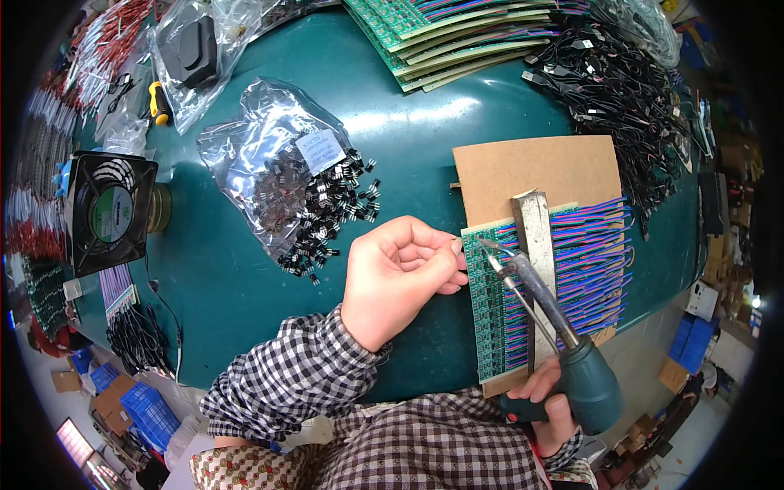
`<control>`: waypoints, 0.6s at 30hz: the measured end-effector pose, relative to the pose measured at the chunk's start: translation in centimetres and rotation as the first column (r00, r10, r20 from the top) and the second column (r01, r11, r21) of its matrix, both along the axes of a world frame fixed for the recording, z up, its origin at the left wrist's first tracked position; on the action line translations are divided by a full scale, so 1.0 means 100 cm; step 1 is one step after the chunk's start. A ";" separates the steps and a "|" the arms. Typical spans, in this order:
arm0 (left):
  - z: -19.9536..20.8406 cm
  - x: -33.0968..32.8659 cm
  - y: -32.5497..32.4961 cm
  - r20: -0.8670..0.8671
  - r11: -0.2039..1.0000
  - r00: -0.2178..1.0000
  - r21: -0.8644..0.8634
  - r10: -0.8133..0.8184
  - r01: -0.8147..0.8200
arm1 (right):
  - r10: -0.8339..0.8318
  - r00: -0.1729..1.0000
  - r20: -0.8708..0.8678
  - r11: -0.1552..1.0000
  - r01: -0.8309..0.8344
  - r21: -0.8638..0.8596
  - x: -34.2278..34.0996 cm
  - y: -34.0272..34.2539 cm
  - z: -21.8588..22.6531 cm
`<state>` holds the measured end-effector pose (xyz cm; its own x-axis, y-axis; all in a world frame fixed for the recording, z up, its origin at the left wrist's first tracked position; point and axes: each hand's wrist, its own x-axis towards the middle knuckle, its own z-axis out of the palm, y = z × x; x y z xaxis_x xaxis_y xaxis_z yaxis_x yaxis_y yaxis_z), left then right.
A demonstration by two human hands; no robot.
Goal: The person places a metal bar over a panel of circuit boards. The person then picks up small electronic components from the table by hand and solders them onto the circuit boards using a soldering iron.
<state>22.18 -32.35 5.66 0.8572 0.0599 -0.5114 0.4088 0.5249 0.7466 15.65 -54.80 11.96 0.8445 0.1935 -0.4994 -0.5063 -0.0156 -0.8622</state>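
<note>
My right hand [549,402] is wrapped round the dark green handle of a soldering gun [592,384]. Its thin tip and a side tube reach up and left over the upper part of a green circuit board panel [488,327]. Rows of blue, red and black wires run rightward from the panel. At the panel's left edge, my left hand [400,273] has thumb and forefinger pinched together on a small dark part, mostly hidden by the fingertips. A flat metal bar [535,245] lies across the wires, and brown cardboard [543,167] is under the panel.
Small black connectors [327,208] spill from a clear plastic bag [253,139] left of the board. A black fan [112,214] stands at far left, near a yellow-black screwdriver [158,104]. Stacked panels [425,61] and tangled black cables [604,82] occupy the back and right.
</note>
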 end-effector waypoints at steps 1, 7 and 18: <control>0.000 0.000 0.000 0.002 1.000 1.000 0.003 0.003 -0.003 | 0.002 1.000 0.000 1.000 -0.002 0.004 0.000 0.002 -0.001; 0.001 0.001 -0.001 0.020 0.999 0.999 0.005 -0.035 0.035 | -0.293 0.941 0.167 0.946 0.260 0.195 0.006 0.013 0.000; 0.016 0.028 0.070 0.195 -0.017 0.952 0.979 -0.236 -0.205 | -0.053 0.997 0.056 0.743 0.002 0.669 0.023 -0.014 0.005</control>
